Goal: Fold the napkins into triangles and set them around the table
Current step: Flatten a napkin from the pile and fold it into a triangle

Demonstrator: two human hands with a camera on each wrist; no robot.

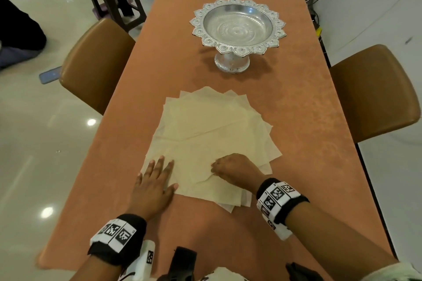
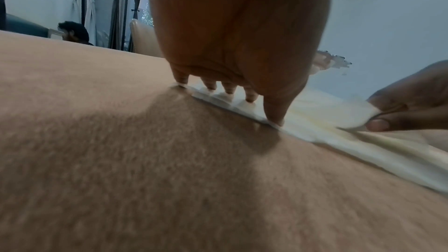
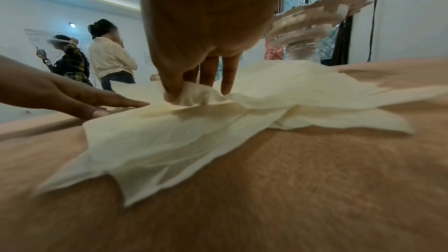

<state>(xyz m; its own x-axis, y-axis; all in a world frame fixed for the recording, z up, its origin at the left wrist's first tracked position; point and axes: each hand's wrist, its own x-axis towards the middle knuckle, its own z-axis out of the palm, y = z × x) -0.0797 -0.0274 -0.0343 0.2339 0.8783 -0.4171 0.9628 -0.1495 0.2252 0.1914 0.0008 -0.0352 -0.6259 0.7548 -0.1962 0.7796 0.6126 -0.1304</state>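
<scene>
Table [image 1: 296,109], orange cloth: no folded triangle is seen anywhere on it, no place laid at either chair [image 1: 96,61]. Task judged at the very start; all folds and all placing are left.

Silver pedestal bowl [image 1: 237,27] is seen at far centre, well apart from the work, not involved.

Napkins [image 1: 205,134]: one fanned pile, cream, all flat and unfolded, at near centre of table. Approx. count cannot be told.

Left hand [image 1: 153,185]: fingers are held straight, pressed flat on the pile's near-left edge, nothing gripped. Pile is pinned by it.

Right hand [image 1: 233,169]: thumb and fingertips are closed on a corner of the top napkin [image 3: 191,93], which is lifted slightly off the pile. Judged: 1st sheet being separated, no fold made yet.
</scene>
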